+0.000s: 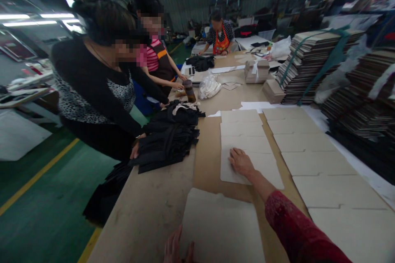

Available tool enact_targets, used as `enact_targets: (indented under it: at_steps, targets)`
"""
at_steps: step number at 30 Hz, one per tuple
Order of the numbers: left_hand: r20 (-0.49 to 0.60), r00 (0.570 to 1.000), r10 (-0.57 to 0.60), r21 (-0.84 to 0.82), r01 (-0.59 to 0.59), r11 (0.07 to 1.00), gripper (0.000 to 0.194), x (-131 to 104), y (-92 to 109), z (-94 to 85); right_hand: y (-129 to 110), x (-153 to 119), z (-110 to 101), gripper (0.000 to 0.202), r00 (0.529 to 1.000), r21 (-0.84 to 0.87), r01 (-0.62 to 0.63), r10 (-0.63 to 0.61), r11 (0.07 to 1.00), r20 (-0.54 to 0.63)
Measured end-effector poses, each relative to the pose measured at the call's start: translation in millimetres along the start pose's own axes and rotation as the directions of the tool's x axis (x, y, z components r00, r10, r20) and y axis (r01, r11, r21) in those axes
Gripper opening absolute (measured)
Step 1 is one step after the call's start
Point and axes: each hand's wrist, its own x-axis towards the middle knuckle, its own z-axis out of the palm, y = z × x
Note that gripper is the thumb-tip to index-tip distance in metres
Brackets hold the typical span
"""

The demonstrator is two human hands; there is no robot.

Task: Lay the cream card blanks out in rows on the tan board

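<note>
A grey-beige cardboard sheet lies at the near edge of the table, possibly with more beneath it. My left hand is at its left edge, fingers stretched out and apart, partly cut off by the bottom of the view. Farther forward, my right hand rests on the nearest of several overlapping cardboard sheets, laid in a row away from me. Its fingers are slightly bent, pressing on the surface. A second row of overlapping cardboard sheets runs along the right side.
Piled black fabric pieces lie at the left table edge, where a person leans over. Two more people stand farther along. A jar and a plastic bag sit mid-table. Tied cardboard stacks rise at right.
</note>
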Motion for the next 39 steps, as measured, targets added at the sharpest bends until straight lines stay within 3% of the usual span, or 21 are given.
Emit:
enact_targets:
  at_steps: [4, 7, 9, 12, 15, 18, 21, 25, 32, 36, 39]
  targets:
    - [-0.027, 1.0, 0.003, 0.029, -0.002, 1.0, 0.048, 3, 23, -15.7, 9, -4, 14, 0.047, 0.999, 0.005, 0.023, -0.024, 1.0, 0.028]
    - [-0.034, 0.999, 0.002, 0.015, -0.002, 1.0, 0.048, 5, 33, -20.3, 16, -25, 11, 0.049, 1.0, 0.035, 0.023, -0.023, 0.999, 0.002]
    - [-0.012, 1.0, 0.003, -0.003, -0.003, 1.0, 0.049, 6, 34, -22.1, 18, -54, 5, 0.05, 0.999, 0.064, -0.013, 0.016, 0.998, -0.038]
    - [0.022, 1.0, 0.007, -0.022, -0.007, 1.0, 0.05, 6, 33, -24.2, 15, -121, 3, 0.047, 0.992, 0.125, -0.091, 0.101, 0.988, -0.073]
    - [0.038, 0.999, -0.004, -0.017, 0.005, 1.0, 0.052, 6, 32, -25.3, 5, -190, 13, 0.044, 0.978, 0.2, -0.176, 0.195, 0.964, -0.079]
    - [0.045, 0.999, 0.002, -0.016, -0.001, 1.0, 0.051, 7, 32, -25.0, -8, -229, 29, 0.047, 0.954, 0.317, -0.256, 0.291, 0.913, -0.068]
    - [0.017, 0.999, 0.027, -0.005, -0.027, 1.0, 0.049, 6, 32, -23.0, -18, -238, 37, 0.051, 0.946, 0.352, -0.271, 0.315, 0.896, -0.073]
    - [-0.002, 1.0, 0.016, 0.022, -0.015, 1.0, 0.048, 4, 32, -20.0, -28, -237, 31, 0.046, 0.937, 0.366, -0.253, 0.321, 0.895, -0.138]
    - [0.011, 1.0, 0.009, 0.017, -0.009, 1.0, 0.049, 3, 32, -19.2, -48, -245, 18, 0.024, 0.912, 0.482, -0.14, 0.302, 0.865, -0.277]
    - [0.002, 1.0, 0.008, 0.006, -0.008, 1.0, 0.049, 2, 32, -17.9, -57, -245, 11, 0.024, 0.908, 0.509, -0.141, 0.316, 0.849, -0.274]
    - [-0.003, 1.0, -0.011, 0.006, 0.011, 1.0, 0.048, 2, 33, -17.8, -61, -247, 10, 0.029, 0.876, 0.595, -0.221, 0.425, 0.773, -0.226]
